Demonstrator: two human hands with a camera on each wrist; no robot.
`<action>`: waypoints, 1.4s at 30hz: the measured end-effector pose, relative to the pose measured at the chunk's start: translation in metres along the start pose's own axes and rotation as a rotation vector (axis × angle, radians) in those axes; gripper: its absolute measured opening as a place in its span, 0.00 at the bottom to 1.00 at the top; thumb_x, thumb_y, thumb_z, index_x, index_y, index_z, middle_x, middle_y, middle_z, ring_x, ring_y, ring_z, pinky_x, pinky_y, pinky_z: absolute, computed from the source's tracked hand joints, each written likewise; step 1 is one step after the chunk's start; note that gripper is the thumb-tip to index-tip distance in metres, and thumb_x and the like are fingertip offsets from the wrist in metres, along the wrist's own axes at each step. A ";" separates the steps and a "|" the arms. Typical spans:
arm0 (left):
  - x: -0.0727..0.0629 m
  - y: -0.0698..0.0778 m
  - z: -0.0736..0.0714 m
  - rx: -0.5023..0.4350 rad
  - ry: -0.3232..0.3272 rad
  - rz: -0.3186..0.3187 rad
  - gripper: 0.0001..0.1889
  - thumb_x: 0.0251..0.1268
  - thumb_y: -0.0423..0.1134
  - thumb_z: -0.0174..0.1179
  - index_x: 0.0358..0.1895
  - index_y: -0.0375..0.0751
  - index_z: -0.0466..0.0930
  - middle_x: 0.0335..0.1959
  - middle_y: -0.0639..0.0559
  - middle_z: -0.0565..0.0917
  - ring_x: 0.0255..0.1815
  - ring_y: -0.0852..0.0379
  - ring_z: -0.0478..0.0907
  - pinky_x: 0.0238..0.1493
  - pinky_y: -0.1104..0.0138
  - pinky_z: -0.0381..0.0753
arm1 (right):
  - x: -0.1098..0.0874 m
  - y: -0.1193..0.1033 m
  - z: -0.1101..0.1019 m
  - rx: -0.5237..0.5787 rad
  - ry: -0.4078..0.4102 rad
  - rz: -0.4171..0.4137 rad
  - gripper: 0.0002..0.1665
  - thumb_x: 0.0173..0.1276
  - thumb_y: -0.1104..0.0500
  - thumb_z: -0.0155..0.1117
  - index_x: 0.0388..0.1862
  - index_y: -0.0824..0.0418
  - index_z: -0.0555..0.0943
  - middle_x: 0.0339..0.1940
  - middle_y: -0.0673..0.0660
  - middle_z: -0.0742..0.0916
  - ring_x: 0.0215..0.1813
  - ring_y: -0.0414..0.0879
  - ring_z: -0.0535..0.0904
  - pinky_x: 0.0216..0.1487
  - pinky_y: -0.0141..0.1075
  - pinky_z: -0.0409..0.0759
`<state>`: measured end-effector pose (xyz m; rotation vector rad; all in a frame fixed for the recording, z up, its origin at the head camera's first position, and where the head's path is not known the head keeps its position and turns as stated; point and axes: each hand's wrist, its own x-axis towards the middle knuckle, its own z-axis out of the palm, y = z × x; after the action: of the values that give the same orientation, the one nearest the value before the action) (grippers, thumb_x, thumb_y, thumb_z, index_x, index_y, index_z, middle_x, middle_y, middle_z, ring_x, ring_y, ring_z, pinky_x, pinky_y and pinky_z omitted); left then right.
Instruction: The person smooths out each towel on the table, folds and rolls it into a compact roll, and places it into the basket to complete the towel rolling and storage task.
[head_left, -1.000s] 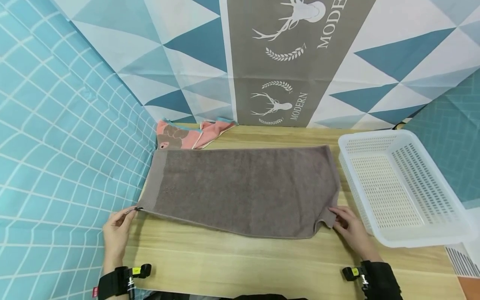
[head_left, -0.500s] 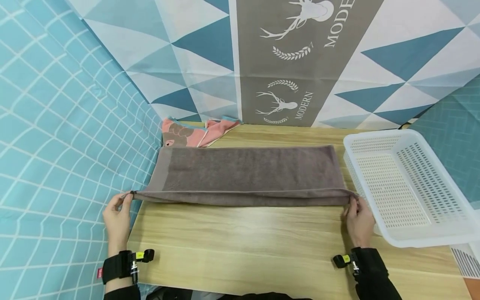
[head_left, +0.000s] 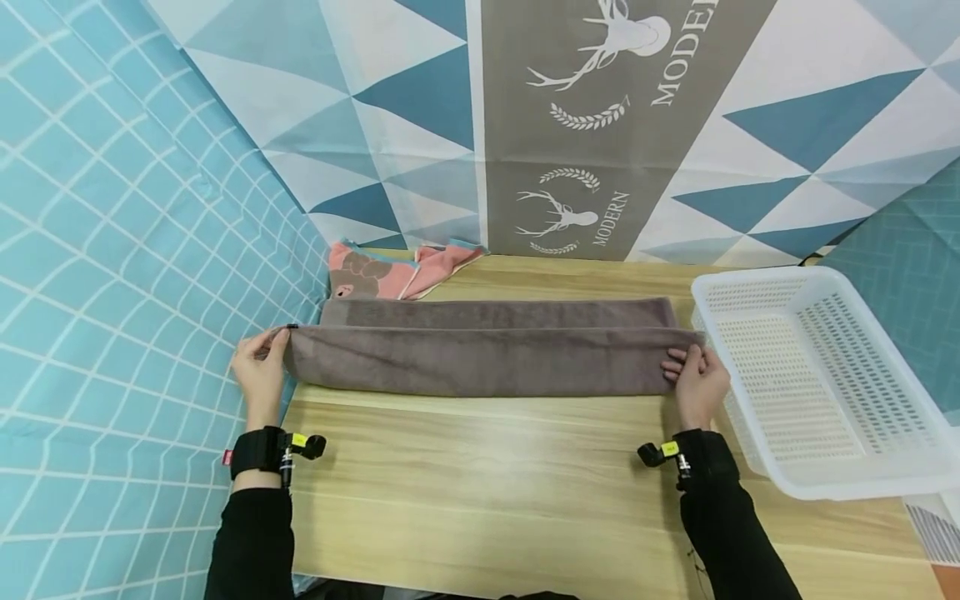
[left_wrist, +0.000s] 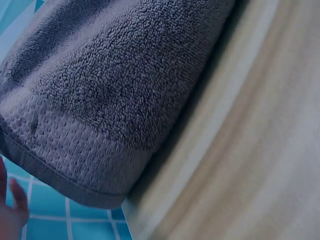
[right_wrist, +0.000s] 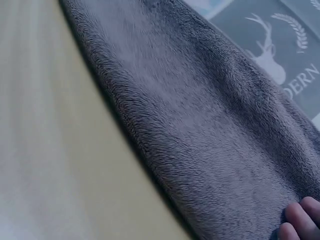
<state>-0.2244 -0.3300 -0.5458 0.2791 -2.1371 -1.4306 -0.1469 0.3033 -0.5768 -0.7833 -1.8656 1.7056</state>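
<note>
A grey-brown towel [head_left: 480,360] lies across the wooden table, its near part lifted and folded over toward the back. My left hand [head_left: 260,364] pinches the towel's left corner, by a small dark tag. At the opposite end my right hand [head_left: 697,379] pinches the right corner, with some fingers spread against the cloth. Behind the raised edge, a strip of the towel's far part still shows flat on the table. The left wrist view shows the towel's woven end band [left_wrist: 75,145] hanging near a few fingers. Fingertips [right_wrist: 300,220] overlap the plush cloth in the right wrist view.
A white perforated plastic basket [head_left: 757,483] stands at the right, close beside my right hand. A pink cloth with a brown pattern [head_left: 375,275] lies crumpled at the back left. Blue checked sheeting [head_left: 150,333] rises along the left side, and a patterned cloth [head_left: 420,125] hangs behind.
Both hands have carried the towel's near edge up and away toward the back, folding it over the far part. The right hand took a fresh hold at its corner along the way.
</note>
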 end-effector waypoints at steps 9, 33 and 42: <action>0.011 0.029 0.014 -0.221 -0.096 -0.144 0.19 0.69 0.34 0.61 0.56 0.21 0.79 0.17 0.46 0.82 0.16 0.58 0.78 0.22 0.71 0.79 | 0.017 -0.026 0.024 0.093 -0.049 0.012 0.17 0.80 0.61 0.47 0.57 0.70 0.76 0.50 0.70 0.85 0.45 0.48 0.87 0.42 0.31 0.84; -0.036 -0.020 0.072 0.683 -0.868 0.124 0.38 0.80 0.55 0.43 0.80 0.37 0.42 0.80 0.31 0.38 0.79 0.30 0.32 0.74 0.38 0.31 | 0.031 0.032 0.043 -0.883 -0.683 -0.432 0.45 0.80 0.41 0.45 0.80 0.69 0.48 0.80 0.74 0.48 0.80 0.68 0.37 0.77 0.60 0.32; -0.038 -0.026 0.060 0.724 -0.865 -0.022 0.44 0.78 0.59 0.43 0.80 0.34 0.34 0.79 0.28 0.30 0.79 0.31 0.25 0.75 0.39 0.30 | 0.031 0.044 0.025 -0.949 -0.618 -0.369 0.49 0.80 0.38 0.40 0.80 0.71 0.40 0.80 0.74 0.44 0.81 0.67 0.34 0.77 0.58 0.31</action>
<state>-0.2288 -0.2760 -0.5988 -0.0967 -3.3256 -0.7655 -0.1823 0.3096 -0.6232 -0.1480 -3.0667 0.8018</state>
